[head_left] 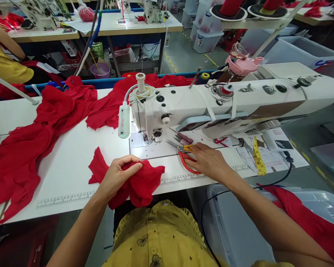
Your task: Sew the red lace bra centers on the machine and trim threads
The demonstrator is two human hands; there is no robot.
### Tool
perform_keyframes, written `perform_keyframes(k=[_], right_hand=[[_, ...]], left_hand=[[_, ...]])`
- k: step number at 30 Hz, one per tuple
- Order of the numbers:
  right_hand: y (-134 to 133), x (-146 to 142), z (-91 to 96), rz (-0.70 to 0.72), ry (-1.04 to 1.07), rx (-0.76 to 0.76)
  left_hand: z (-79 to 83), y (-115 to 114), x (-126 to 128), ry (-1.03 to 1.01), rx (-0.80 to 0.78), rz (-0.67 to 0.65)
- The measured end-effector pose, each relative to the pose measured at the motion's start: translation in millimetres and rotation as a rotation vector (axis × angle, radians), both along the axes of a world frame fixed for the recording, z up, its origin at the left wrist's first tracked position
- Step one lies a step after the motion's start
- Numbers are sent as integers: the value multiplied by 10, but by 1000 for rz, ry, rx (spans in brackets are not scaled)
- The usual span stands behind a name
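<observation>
White laminate counter (pixel 72 163): flat and smooth, with one printed ruler strip (pixel 64 198) along its near edge. One white sewing machine (pixel 239 100) with a long, glossy rounded arm spans the counter's right half. A cylindrical lamp (pixel 124 120) hangs at its needle end.

Two heaps of soft, crumpled red knit lie on the counter: the larger heap (pixel 25 148) runs down the left side, and the second heap (pixel 114 100) lies behind the machine head. One translucent plastic bin (pixel 239 222) stands below the counter edge on my right, with red cloth draped over its far rim.

One red fabric piece (pixel 144 181), bunched and folded, sits at the near counter edge directly in front of me, partly overhanging it. My left hand (pixel 118 176) is clamped on its top fold, thumb and fingers pinched together.

My right hand (pixel 208 161) rests palm-down beside the needle plate, fingers curled onto the red loop handles of one pair of scissors (pixel 179 149). The hand hides the loops' far side, so I cannot tell whether the grip is closed. The steel blades point left toward the presser foot. One yellow tape measure (pixel 258 157) lies further right, well apart.
</observation>
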State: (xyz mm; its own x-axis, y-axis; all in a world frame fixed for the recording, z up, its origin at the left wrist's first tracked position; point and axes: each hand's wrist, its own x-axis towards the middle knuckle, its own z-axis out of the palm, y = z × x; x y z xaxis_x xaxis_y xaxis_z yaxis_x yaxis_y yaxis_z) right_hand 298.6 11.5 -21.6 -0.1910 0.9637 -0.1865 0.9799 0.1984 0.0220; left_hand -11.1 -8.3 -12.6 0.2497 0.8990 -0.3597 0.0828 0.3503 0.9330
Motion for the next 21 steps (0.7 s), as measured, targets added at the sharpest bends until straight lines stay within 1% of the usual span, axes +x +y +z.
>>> perform_keyframes(k=[5, 7, 9, 11, 12, 13, 14, 15, 16, 17, 18, 19, 21], right_hand=[[233, 162, 118, -166, -65, -128], [318, 224, 156, -246, -87, -144], [350, 260, 191, -325, -114, -128], [284, 220, 226, -356, -107, -15], [206, 153, 241, -336, -56, 71], [100, 49, 252, -282, 38, 149], [-30, -92, 255, -206, 182, 215], [-172, -263, 245, -101, 384, 201], [-316, -455, 222, 16, 591, 93], [-449, -652, 183, 85, 749, -9], [-558, -838, 132, 115, 841, -68], [-639, -997, 73, 125, 888, -80], [-708, -1179, -36, 150, 1046, -51]], left_hand=[[7, 19, -16, -5, 3, 35], [5, 25, -38, 7, 16, 51], [0, 25, -64, 14, 27, 65], [-2, 13, -74, 21, 43, 78], [2, 2, -63, 33, 58, 88], [9, -11, -38, 50, 80, 100], [22, -25, 2, 73, 108, 116], [39, -39, 55, 98, 142, 134], [60, -50, 117, 121, 183, 150], [84, -58, 181, 136, 227, 160], [108, -62, 237, 141, 269, 155], [132, -64, 277, 141, 308, 139], [173, -73, 278, 152, 363, 79]])
